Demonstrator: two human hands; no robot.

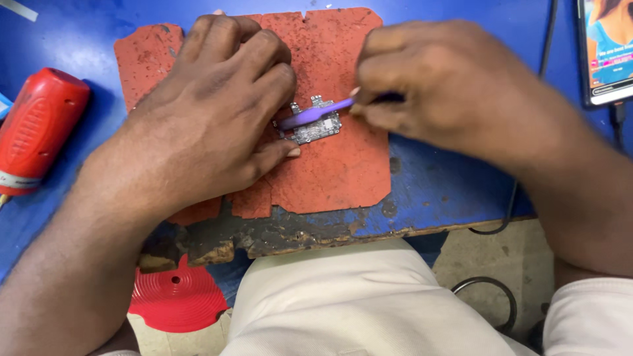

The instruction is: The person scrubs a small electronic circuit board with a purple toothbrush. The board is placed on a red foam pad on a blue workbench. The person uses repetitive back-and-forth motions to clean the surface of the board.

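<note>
A small grey circuit board (315, 129) lies on a worn red mat (343, 171) on the blue table. My left hand (211, 112) presses down on the board's left side, fingers curled over it and thumb just below it. My right hand (422, 86) pinches a purple flat tool (313, 115), whose tip lies across the top of the board, close to my left fingers. Part of the board is hidden under my left fingers.
A red cylindrical tool (36, 128) lies at the left edge of the blue table (448, 184). A phone with a lit screen (606, 49) sits at the top right, with black cables (488, 290) nearby. A red ribbed disc (178, 296) lies below the chipped front edge.
</note>
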